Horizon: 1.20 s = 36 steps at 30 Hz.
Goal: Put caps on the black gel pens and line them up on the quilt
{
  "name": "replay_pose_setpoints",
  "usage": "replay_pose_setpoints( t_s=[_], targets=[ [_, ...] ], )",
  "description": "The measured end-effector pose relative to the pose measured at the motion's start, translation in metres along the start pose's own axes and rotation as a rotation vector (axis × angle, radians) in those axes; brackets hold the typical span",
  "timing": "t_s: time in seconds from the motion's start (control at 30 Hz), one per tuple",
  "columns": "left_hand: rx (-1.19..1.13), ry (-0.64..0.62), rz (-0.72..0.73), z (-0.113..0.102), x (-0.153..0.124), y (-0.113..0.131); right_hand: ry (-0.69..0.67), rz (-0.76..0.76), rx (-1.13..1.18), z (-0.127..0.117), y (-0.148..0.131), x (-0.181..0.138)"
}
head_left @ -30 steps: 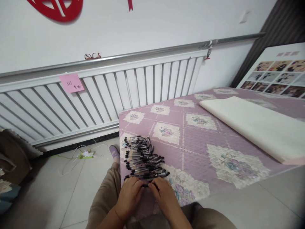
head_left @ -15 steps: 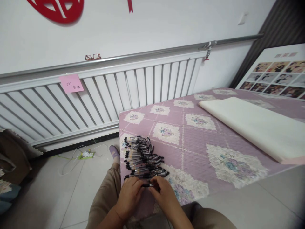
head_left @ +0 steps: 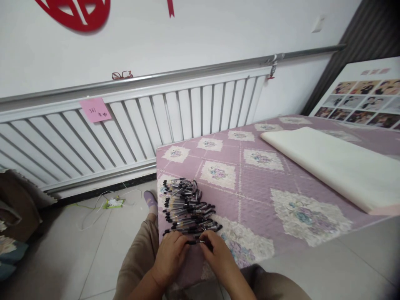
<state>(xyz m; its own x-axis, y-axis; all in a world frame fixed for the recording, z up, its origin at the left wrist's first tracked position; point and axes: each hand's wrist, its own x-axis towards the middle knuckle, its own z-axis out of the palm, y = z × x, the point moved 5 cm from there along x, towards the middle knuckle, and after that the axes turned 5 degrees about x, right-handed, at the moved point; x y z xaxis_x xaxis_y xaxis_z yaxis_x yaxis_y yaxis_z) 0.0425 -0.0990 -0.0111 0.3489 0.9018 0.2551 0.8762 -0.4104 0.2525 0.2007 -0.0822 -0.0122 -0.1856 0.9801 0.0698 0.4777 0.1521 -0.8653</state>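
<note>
My left hand (head_left: 171,252) is closed around a black pen (head_left: 194,242), whose front end points right toward my other hand. The pen's narrow pale tip shows between the two hands. My right hand (head_left: 217,249) has its fingers pinched close to that tip; whatever they hold is hidden behind the fingers. Just beyond both hands lies a pile of black-and-clear pens (head_left: 187,208), laid roughly side by side on the purple floral tablecloth (head_left: 225,200).
A folded cream sheet (head_left: 331,166) lies across the right part of the table. Behind stands a white radiator (head_left: 187,110) with a pink note (head_left: 95,110) on it. A photo board (head_left: 362,98) leans at the far right. A power strip (head_left: 114,203) with cables is on the floor.
My right hand has shifted slightly to the right, away from the pen, and more of the pen's tip now shows. The left hand has stayed in place.
</note>
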Motion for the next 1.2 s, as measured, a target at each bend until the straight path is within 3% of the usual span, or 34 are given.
replay_pose_setpoints(
  t_s=[0.27,0.63,1.2],
  targets=[
    [-0.040,0.042,-0.023,0.001,-0.001,-0.002,0.125,-0.036,-0.050,-0.017,0.014,0.002],
    [0.034,0.064,-0.021,-0.006,0.002,0.004,0.086,-0.051,-0.181,-0.013,0.009,0.001],
    [0.182,0.018,0.021,0.000,0.014,0.011,0.237,-0.051,-0.264,-0.027,0.018,0.000]
  ],
)
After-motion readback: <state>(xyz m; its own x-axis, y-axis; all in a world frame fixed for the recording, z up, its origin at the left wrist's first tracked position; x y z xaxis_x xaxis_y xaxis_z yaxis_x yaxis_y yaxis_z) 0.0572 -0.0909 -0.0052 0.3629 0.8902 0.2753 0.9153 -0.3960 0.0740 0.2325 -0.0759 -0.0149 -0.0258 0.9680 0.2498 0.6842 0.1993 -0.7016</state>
